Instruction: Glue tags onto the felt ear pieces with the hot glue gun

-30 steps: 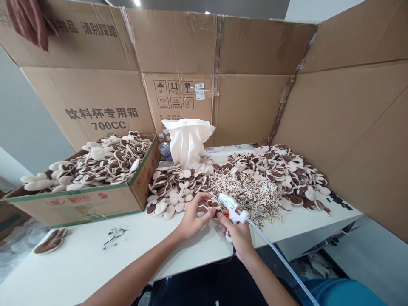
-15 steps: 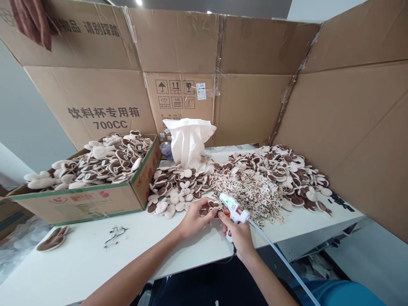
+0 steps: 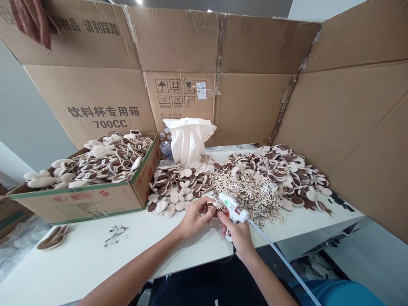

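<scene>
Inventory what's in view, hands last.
Cardboard walls: several, brown, behind, right.
Cloth: one, reddish, upper left.
Table: one, white, centre.
Box: one, brown and green, left.
Boxed pieces: many, brown and cream, inside.
Bag: one, white, back centre.
Left pile: one, brown and cream, by box.
Right pile: one, likewise, back right.
Cord heap: one, cream, between piles.
Loose piece: one, brown, front left.
Scraps: few, dark, front left.
Strips: several, black, right.
Unclear object: one, blue, lower right.
Rod: one, whitish, behind glue gun.
Glue gun: one, white, centre.
Held piece: one, brown, centre.
Left hand: one, bare, on held piece.
Right hand: one, bare, on glue gun.
</scene>
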Tool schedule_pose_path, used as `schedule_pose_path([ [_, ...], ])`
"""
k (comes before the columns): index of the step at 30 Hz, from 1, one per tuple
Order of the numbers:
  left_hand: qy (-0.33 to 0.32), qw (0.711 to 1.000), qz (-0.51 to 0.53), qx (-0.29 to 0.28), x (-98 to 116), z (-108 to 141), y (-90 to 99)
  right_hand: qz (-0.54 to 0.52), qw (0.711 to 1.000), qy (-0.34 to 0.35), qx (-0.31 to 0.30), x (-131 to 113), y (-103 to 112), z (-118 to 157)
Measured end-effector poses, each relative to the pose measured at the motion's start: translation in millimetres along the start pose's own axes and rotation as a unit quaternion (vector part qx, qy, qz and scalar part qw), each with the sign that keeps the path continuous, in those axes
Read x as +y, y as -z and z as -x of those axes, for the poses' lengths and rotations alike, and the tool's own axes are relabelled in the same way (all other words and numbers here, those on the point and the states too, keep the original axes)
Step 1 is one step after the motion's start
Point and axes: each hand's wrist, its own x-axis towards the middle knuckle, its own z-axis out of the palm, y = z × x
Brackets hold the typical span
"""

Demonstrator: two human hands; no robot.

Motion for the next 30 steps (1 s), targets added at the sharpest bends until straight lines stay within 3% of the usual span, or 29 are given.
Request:
schedule_pose_path([
  [6, 0.017, 1.000, 0.016, 0.006, -7.5, -0.3, 2.6, 0.006, 1.000, 0.003, 0.000, 2.5, 0.5, -0.2],
  [10, 0.022, 0.999, 0.022, -0.016, -5.5, -0.9, 2.8, -0.006, 1.000, -0.002, -0.001, 3.7, 1.6, -0.5],
  [30, 0.031, 0.996, 0.078, -0.015, -4.1, -0.7, -0.6, -0.011, 1.000, -0.007, 0.014, 1.4, -0.7, -0.9],
])
